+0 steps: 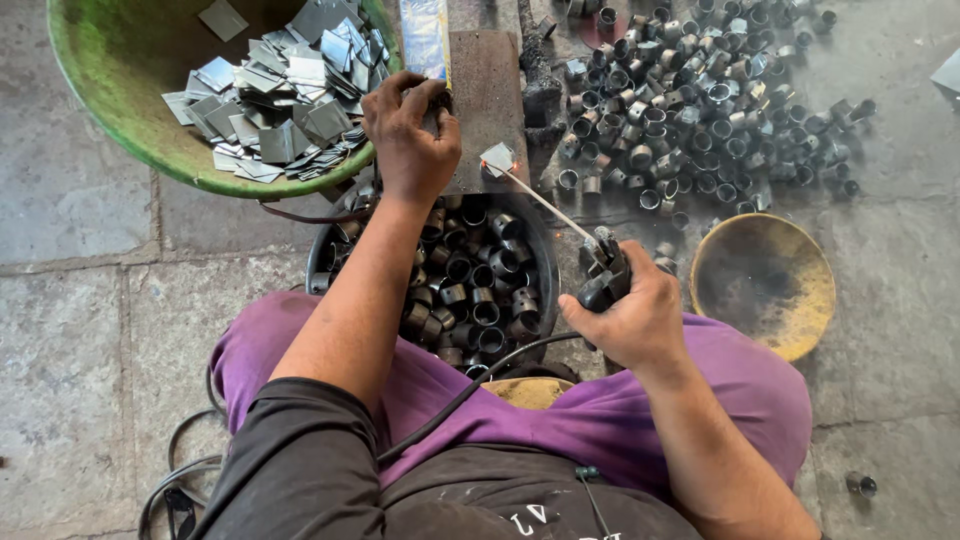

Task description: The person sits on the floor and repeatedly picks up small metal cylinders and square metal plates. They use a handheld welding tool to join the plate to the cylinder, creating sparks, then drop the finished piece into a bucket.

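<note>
Right hand (635,320) is clamping fingers around the welding torch (603,275), rod slanting up-left onto the small metal piece (497,158), while left hand (408,135), fingers curled, is pressing the plate just left.

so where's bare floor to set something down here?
Bare stone left of the green basin and beside the left knee; also right of the yellow pan. Crowded: ring pile, black tub, work plate between the hands.
</note>
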